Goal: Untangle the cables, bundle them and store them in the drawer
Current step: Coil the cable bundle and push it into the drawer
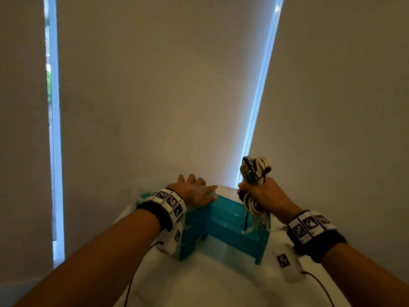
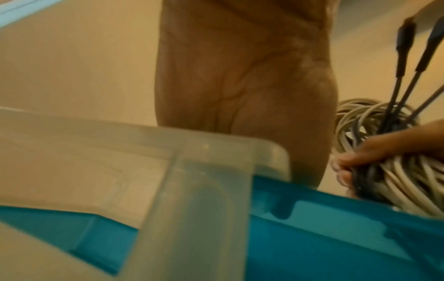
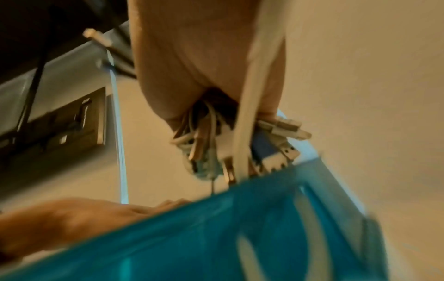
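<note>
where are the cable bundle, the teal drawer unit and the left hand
cable bundle (image 1: 254,173), head view, on the coils above the fist
teal drawer unit (image 1: 228,218), head view, on its front face
left hand (image 1: 194,192), head view, on the back of the hand

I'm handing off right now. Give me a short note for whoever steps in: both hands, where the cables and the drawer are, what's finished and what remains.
Left hand: open, flat on top of the teal drawer unit, steadying it.
Right hand: grips the cable bundle, white and black cords coiled together, held above the unit's right end; loose plug ends hang down toward it.
Drawer: a clear drawer shows at the unit in the left wrist view; how far out it is cannot be told.
Done: cables look gathered into one bundle.
Left: lower the bundle into the drawer, tuck in the hanging ends, push it shut.
</note>
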`<action>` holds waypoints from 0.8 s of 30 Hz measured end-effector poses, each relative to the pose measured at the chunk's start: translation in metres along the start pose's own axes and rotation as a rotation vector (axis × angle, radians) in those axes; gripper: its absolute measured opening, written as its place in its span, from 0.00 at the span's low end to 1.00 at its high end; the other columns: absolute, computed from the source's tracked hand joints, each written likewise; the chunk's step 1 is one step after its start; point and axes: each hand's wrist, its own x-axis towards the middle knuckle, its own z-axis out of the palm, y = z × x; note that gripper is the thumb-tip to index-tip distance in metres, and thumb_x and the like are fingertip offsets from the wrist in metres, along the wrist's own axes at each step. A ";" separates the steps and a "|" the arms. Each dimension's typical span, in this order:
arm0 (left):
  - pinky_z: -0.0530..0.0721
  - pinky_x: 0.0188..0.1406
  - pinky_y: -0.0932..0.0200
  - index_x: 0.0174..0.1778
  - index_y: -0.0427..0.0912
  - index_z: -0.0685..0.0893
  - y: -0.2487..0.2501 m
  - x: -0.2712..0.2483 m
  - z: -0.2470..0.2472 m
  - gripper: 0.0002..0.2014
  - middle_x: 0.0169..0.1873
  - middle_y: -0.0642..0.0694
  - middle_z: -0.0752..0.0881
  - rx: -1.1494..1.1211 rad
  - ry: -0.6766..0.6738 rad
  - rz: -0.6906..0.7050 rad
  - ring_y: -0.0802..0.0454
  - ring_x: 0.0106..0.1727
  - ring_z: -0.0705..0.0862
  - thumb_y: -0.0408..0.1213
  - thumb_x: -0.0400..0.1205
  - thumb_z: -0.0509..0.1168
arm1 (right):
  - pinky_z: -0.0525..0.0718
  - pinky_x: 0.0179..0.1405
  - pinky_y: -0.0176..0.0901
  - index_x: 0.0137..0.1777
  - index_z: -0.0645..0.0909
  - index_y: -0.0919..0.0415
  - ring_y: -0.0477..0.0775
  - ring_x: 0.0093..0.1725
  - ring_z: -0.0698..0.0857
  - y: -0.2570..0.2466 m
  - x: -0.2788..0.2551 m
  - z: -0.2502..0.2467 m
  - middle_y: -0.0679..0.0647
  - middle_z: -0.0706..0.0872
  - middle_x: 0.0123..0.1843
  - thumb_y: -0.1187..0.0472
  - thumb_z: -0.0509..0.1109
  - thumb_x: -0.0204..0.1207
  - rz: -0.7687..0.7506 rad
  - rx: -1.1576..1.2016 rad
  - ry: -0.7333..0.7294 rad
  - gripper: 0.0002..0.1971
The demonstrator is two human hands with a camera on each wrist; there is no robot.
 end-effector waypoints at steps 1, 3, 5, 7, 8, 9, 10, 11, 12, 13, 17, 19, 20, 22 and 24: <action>0.44 0.88 0.22 0.94 0.65 0.49 -0.002 0.000 0.002 0.34 0.94 0.44 0.54 -0.030 0.015 0.000 0.34 0.93 0.50 0.70 0.91 0.39 | 0.91 0.48 0.49 0.48 0.93 0.61 0.52 0.41 0.95 0.001 0.002 -0.007 0.55 0.96 0.43 0.55 0.76 0.85 -0.008 -0.170 -0.074 0.09; 0.46 0.87 0.23 0.94 0.64 0.53 -0.002 0.001 0.007 0.33 0.93 0.44 0.57 -0.065 0.065 0.001 0.35 0.92 0.53 0.69 0.91 0.38 | 0.92 0.51 0.47 0.52 0.90 0.58 0.51 0.46 0.95 0.004 0.000 -0.011 0.53 0.95 0.46 0.53 0.76 0.85 -0.007 -0.448 -0.234 0.08; 0.44 0.87 0.23 0.93 0.64 0.56 0.001 0.003 0.010 0.32 0.92 0.44 0.60 -0.092 0.112 0.011 0.37 0.92 0.54 0.66 0.92 0.35 | 0.93 0.59 0.49 0.56 0.87 0.53 0.52 0.52 0.93 0.009 -0.004 -0.003 0.50 0.93 0.53 0.52 0.75 0.85 -0.025 -0.638 -0.323 0.07; 0.40 0.87 0.21 0.93 0.64 0.56 0.002 0.004 0.011 0.30 0.93 0.44 0.59 -0.127 0.114 0.019 0.37 0.93 0.52 0.63 0.94 0.35 | 0.92 0.61 0.48 0.63 0.86 0.53 0.53 0.55 0.92 0.009 -0.004 0.008 0.50 0.92 0.57 0.50 0.75 0.83 -0.039 -0.768 -0.358 0.13; 0.39 0.87 0.19 0.93 0.64 0.56 0.002 0.002 0.009 0.29 0.93 0.45 0.58 -0.153 0.099 0.020 0.37 0.93 0.50 0.62 0.94 0.36 | 0.92 0.61 0.50 0.66 0.85 0.56 0.54 0.56 0.92 0.007 -0.002 0.013 0.52 0.91 0.59 0.48 0.76 0.82 -0.039 -0.829 -0.366 0.17; 0.39 0.87 0.18 0.94 0.64 0.55 -0.001 0.002 0.009 0.30 0.94 0.46 0.57 -0.178 0.089 0.020 0.37 0.94 0.49 0.63 0.94 0.37 | 0.93 0.61 0.52 0.68 0.85 0.57 0.56 0.57 0.91 0.005 0.000 0.017 0.54 0.91 0.60 0.46 0.76 0.81 -0.036 -0.889 -0.362 0.21; 0.38 0.87 0.18 0.94 0.63 0.55 -0.004 0.002 0.007 0.30 0.94 0.47 0.56 -0.209 0.080 0.018 0.37 0.94 0.48 0.63 0.94 0.37 | 0.93 0.60 0.53 0.68 0.85 0.58 0.56 0.56 0.91 0.003 0.002 0.021 0.55 0.91 0.60 0.45 0.77 0.81 -0.031 -0.949 -0.360 0.23; 0.38 0.87 0.18 0.94 0.62 0.56 -0.007 0.003 0.006 0.31 0.94 0.47 0.56 -0.251 0.071 0.016 0.38 0.94 0.48 0.64 0.94 0.36 | 0.93 0.60 0.52 0.68 0.85 0.59 0.57 0.56 0.91 0.000 0.002 0.025 0.55 0.91 0.60 0.45 0.78 0.80 -0.027 -1.006 -0.364 0.23; 0.36 0.87 0.19 0.94 0.61 0.58 -0.010 0.002 0.006 0.33 0.95 0.46 0.56 -0.305 0.066 0.015 0.38 0.94 0.48 0.65 0.93 0.35 | 0.93 0.59 0.52 0.68 0.86 0.59 0.57 0.55 0.91 -0.002 0.002 0.029 0.56 0.91 0.59 0.45 0.78 0.80 -0.024 -1.061 -0.373 0.23; 0.34 0.87 0.20 0.93 0.61 0.61 -0.014 0.003 0.006 0.36 0.95 0.44 0.55 -0.370 0.060 0.022 0.38 0.95 0.47 0.68 0.91 0.33 | 0.93 0.58 0.51 0.68 0.87 0.59 0.57 0.55 0.92 -0.003 0.002 0.033 0.56 0.91 0.59 0.45 0.78 0.80 -0.033 -1.116 -0.380 0.23; 0.25 0.85 0.23 0.92 0.63 0.64 -0.019 -0.009 0.001 0.55 0.95 0.44 0.52 -0.582 -0.002 0.113 0.37 0.95 0.44 0.88 0.73 0.33 | 0.89 0.48 0.46 0.67 0.87 0.62 0.57 0.49 0.90 -0.007 -0.002 0.047 0.57 0.91 0.57 0.45 0.78 0.81 -0.075 -1.297 -0.375 0.23; 0.28 0.86 0.21 0.94 0.60 0.58 -0.019 -0.011 -0.001 0.53 0.95 0.47 0.52 -0.457 -0.033 0.155 0.39 0.95 0.46 0.86 0.76 0.41 | 0.89 0.47 0.46 0.65 0.88 0.61 0.57 0.48 0.90 -0.010 -0.002 0.050 0.56 0.91 0.54 0.46 0.78 0.81 -0.070 -1.336 -0.386 0.21; 0.30 0.86 0.19 0.94 0.62 0.56 -0.021 -0.008 0.000 0.54 0.95 0.49 0.51 -0.370 -0.038 0.181 0.40 0.95 0.46 0.88 0.73 0.45 | 0.90 0.49 0.47 0.65 0.88 0.60 0.58 0.49 0.90 -0.013 -0.003 0.050 0.56 0.91 0.54 0.45 0.77 0.81 -0.067 -1.345 -0.399 0.21; 0.35 0.86 0.17 0.94 0.68 0.51 -0.023 -0.004 0.004 0.57 0.96 0.50 0.49 -0.229 -0.046 0.195 0.40 0.95 0.45 0.88 0.68 0.51 | 0.90 0.52 0.48 0.67 0.87 0.59 0.57 0.51 0.90 -0.019 -0.002 0.048 0.55 0.90 0.55 0.43 0.76 0.81 -0.062 -1.310 -0.427 0.23; 0.37 0.87 0.17 0.93 0.69 0.51 -0.023 -0.001 0.009 0.55 0.95 0.51 0.50 -0.213 -0.028 0.188 0.41 0.95 0.46 0.87 0.69 0.53 | 0.88 0.52 0.48 0.75 0.79 0.61 0.57 0.52 0.88 -0.021 0.001 0.046 0.56 0.88 0.58 0.40 0.76 0.81 -0.044 -1.222 -0.459 0.31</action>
